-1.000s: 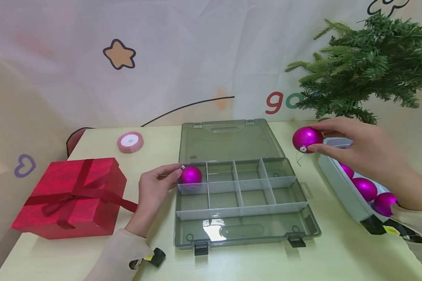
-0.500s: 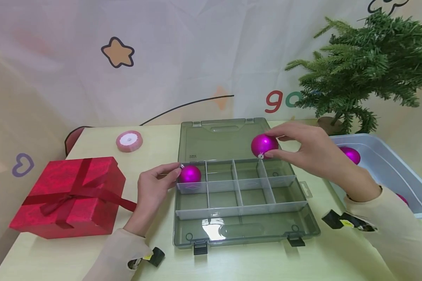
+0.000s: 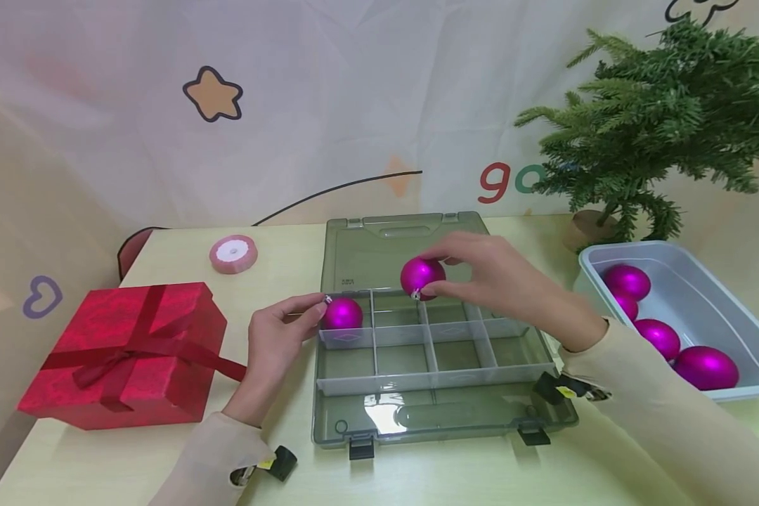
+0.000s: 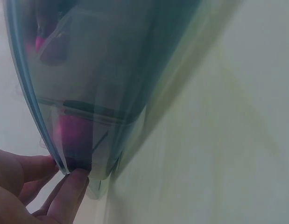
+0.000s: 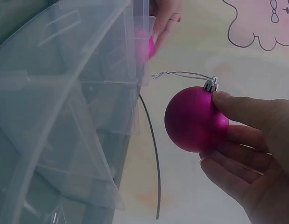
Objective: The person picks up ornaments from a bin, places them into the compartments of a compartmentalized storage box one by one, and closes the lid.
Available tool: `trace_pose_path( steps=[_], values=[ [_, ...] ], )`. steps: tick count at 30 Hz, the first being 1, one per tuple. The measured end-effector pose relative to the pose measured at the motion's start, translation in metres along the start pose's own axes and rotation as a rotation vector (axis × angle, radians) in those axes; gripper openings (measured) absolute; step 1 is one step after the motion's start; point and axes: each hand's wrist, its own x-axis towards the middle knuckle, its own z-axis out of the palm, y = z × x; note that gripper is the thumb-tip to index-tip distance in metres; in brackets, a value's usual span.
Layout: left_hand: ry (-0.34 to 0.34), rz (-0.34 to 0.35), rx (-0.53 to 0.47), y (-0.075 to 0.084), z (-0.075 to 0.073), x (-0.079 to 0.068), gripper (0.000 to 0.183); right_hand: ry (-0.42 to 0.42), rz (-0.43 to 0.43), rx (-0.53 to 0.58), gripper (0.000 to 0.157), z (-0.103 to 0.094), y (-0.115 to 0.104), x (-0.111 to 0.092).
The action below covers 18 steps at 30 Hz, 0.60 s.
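A shiny magenta Christmas ball (image 3: 423, 278) with a silver cap and string is held between the thumb and fingers of my right hand (image 3: 490, 277). It hangs over the back row of a translucent green compartment box (image 3: 443, 407), whose lid lies open behind. Another magenta ball (image 3: 343, 314) sits in the back-left compartment. At that corner my left hand (image 3: 278, 341) pinches the box's left edge, fingertips right at this ball's cap. In the left wrist view, the thumb (image 4: 72, 193) presses the box wall from outside.
A pale blue-grey bin (image 3: 743, 330) with several magenta balls stands at the right. Behind it is a small artificial Christmas tree (image 3: 664, 119). A red gift box (image 3: 133, 358) with ribbon sits left, below a pink ribbon roll (image 3: 233, 254).
My right hand has carried its ball leftward from the bin to over the compartment box, uncovering the balls in the bin. The left hand stays in place.
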Motion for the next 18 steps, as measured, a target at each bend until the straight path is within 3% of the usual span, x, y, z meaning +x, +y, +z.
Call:
trace_pose_path(
  steps=[18],
  values=[
    [-0.004, -0.003, 0.02, -0.001, 0.0, 0.0, 0.025, -0.078, -0.029, 0.02, 0.034, 0.032, -0.004, 0.011]
  ],
)
